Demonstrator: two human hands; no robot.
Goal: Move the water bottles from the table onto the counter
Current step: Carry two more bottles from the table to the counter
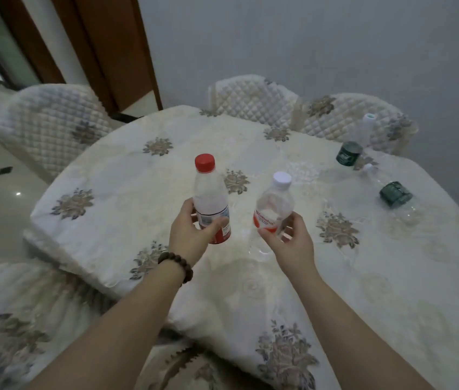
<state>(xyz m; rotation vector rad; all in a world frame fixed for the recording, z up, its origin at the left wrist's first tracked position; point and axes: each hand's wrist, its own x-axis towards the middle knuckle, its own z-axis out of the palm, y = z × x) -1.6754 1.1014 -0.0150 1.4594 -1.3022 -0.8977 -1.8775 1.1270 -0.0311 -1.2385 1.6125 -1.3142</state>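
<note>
My left hand [191, 233] grips the lower part of a clear bottle with a red cap [210, 192] and a red and white label, held upright above the table. In my right hand [290, 240] is a clear bottle with a white cap [274, 204] and a red label, tilted slightly right. Two more clear bottles with dark green labels stand at the far right of the table: one [353, 149] near the back edge with a pale cap, the other [394, 197] closer to me. The counter is not in view.
The table [126, 192] is covered by a white cloth with grey flower embroidery. Quilted chairs stand at the far left [50, 128] and along the back [253, 97], and another chair seat [19, 319] lies at the near left. A grey wall rises behind.
</note>
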